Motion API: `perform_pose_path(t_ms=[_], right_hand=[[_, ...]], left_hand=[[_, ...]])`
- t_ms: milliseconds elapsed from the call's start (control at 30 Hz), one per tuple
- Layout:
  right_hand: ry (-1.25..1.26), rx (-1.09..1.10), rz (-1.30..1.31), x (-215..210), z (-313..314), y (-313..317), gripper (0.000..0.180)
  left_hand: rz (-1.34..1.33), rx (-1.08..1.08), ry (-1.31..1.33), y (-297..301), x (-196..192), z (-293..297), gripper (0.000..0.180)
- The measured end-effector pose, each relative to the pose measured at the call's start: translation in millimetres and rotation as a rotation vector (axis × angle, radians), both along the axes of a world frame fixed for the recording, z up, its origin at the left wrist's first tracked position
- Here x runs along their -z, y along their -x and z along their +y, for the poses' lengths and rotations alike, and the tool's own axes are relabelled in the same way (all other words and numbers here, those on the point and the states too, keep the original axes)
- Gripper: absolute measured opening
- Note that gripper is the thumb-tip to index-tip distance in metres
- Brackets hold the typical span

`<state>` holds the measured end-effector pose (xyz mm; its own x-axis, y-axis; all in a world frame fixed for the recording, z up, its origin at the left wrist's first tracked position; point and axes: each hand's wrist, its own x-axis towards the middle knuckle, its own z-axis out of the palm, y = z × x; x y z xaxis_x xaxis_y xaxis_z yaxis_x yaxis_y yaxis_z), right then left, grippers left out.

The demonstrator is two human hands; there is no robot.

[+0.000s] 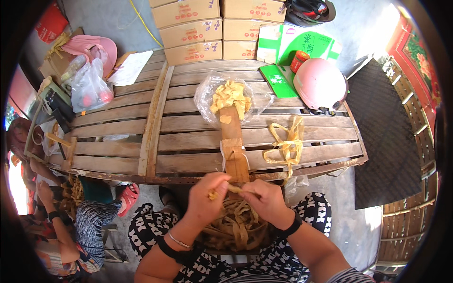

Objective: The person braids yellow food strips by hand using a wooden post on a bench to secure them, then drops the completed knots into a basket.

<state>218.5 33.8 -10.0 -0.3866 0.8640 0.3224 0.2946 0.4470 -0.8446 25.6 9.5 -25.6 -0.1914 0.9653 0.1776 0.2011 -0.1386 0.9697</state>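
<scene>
Both hands are closed on one twisted tan strip [234, 189], stretched taut and short between them just past the table's near edge. My left hand [206, 197] pinches one end, and a yellowish bit shows at its fingers. My right hand [267, 200] grips the other end with the thumb pressed on it. Under the hands, between the knees, lies a heap of tan-brown flat strips [236, 224]; what holds it is mostly hidden. A narrow wooden board [231, 126] runs from the table toward my hands, with a band round it. At its far end, yellow folded pieces [231, 97] lie on clear plastic [204, 96].
Yellow ribbon-like strips [289, 144] lie right on the slatted table [188, 123]. Behind are stacked cardboard boxes [191, 30], a green carton [278, 81] and a pink helmet [321, 84]. A plastic bag [89, 87] sits far left. Another person [71, 231] works at lower left.
</scene>
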Motion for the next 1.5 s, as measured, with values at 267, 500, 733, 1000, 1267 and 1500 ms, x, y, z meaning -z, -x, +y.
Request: perform_pose_path(t_ms=[267, 500, 733, 1000, 1267, 1500], right_hand=[[-0.275, -0.364, -0.046, -31, 4, -11, 0.017], [0.34, -0.193, 0.083, -42, 0, -10, 0.019], [1.365, -0.548, 0.431, -3, -7, -14, 0.019], [0.998, -0.005, 0.735, -18, -18, 5, 0.01], [0.013, -0.247, -0.335, -16, -12, -5, 0.025], [0.757, -0.359, 0.046, -39, -10, -10, 0.045]], left_hand=[[-0.278, 0.572, 0.808, -39, -11, -27, 0.024], [-0.264, 0.91, 0.273, -9, -55, -18, 0.036], [0.56, 0.516, -0.331, -1, -21, -10, 0.054], [0.666, 0.194, -0.277, -9, -30, -15, 0.038], [0.812, 0.394, -0.025, -7, -26, -18, 0.027], [0.004, 0.422, -0.137, 12, -53, -11, 0.006]])
